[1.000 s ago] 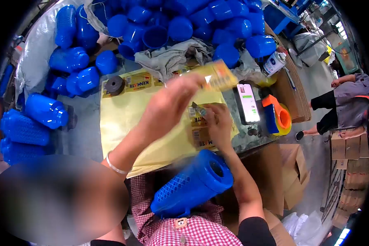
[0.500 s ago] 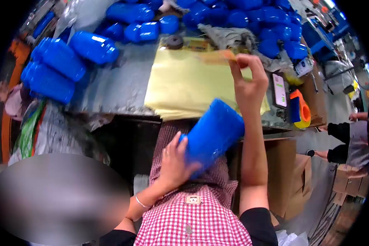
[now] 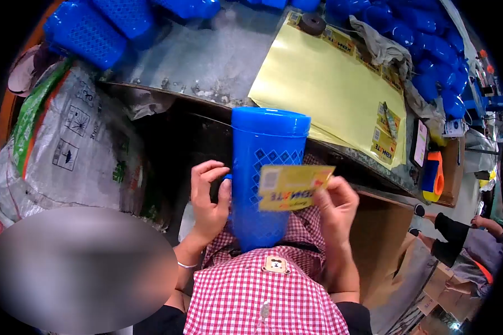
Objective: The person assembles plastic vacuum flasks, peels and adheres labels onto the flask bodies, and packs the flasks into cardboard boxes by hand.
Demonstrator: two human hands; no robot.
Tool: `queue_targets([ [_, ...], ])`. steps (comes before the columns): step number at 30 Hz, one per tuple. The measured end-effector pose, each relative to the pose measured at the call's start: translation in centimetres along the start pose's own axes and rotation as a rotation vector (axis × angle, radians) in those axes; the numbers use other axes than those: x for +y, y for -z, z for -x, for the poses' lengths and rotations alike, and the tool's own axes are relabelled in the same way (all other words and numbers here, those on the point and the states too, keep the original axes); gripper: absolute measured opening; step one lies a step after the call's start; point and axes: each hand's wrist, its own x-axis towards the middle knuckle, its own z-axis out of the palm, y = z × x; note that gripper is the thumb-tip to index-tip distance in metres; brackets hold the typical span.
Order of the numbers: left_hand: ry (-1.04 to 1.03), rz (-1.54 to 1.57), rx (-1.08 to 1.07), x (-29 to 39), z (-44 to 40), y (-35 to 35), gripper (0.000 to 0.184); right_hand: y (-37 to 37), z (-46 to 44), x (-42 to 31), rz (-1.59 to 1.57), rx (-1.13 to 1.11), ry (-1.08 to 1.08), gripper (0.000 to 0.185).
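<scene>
A tall blue plastic container [image 3: 248, 162] with a diamond pattern stands nearly upright against my lap, its round end toward the table. My left hand [image 3: 208, 198] is at its left side, thumb and fingers closed on a small blue part that sticks out there. In my right hand [image 3: 339, 209] a yellow printed label [image 3: 288, 192] is pinched by its right end. The label lies in front of the container's patterned side; whether they touch I cannot tell. A stack of yellow label sheets [image 3: 324, 78] rests on the table beyond.
On the metal table [image 3: 207, 61] lie more blue containers [image 3: 84, 33], a dark ring [image 3: 312, 24] and a phone [image 3: 421, 142]. An orange, yellow and blue object [image 3: 435, 176] sits near the edge. A woven sack [image 3: 78, 134] stands left, a cardboard box [image 3: 380, 240] right. Another person [image 3: 458, 234] is at far right.
My right hand has come down from the sheets to the container with the label. The container has turned from tilted to nearly upright, and my left hand has shifted to its side. The view has swung left.
</scene>
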Motion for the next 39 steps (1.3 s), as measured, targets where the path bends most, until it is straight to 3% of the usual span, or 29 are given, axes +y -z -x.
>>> queue_targets([
  [4,0.022,0.229,-0.139,3.1,-3.8,0.4,0.019,-1.9,-0.3,1.5,-0.036,0.003,-0.069,0.009],
  [19,0.121,0.034,-0.212,5.1,-6.0,0.2,0.027,-2.1,-1.6,1.4,0.018,0.038,-0.113,0.010],
  [26,0.120,0.012,-0.185,5.1,-6.0,-0.3,0.022,-2.1,-1.9,1.3,-0.007,0.027,-0.124,0.010],
  [29,0.106,0.003,-0.175,4.6,-5.7,-0.7,0.031,-2.0,-2.0,1.5,-0.019,0.041,-0.152,0.010],
  [31,-0.030,-0.128,-0.171,3.8,-5.4,-0.9,0.031,-1.6,-2.1,2.1,0.255,-0.027,-0.076,0.025],
  [32,-0.042,-0.137,-0.190,3.8,-4.9,-1.4,0.031,-1.7,-2.1,2.3,0.237,-0.010,-0.077,0.025],
  [34,0.073,0.127,-0.001,3.8,-3.7,-2.8,0.047,-2.0,-1.9,2.7,0.813,0.185,0.018,0.044],
  [35,0.066,0.117,-0.039,2.9,-3.7,-2.6,0.065,-1.4,-1.9,4.3,0.718,0.258,-0.053,0.056],
  [36,0.047,0.113,-0.054,2.0,-4.0,-2.4,0.065,-1.1,-1.2,4.6,0.574,0.249,-0.150,0.067],
  [38,-0.395,-0.193,0.069,0.5,-4.8,-2.1,0.063,-0.6,1.0,5.4,0.440,0.003,-0.055,0.091],
  [39,-0.632,-0.407,0.044,0.7,-6.0,-1.2,0.050,-0.8,1.8,4.6,0.469,-0.171,-0.138,0.112],
])
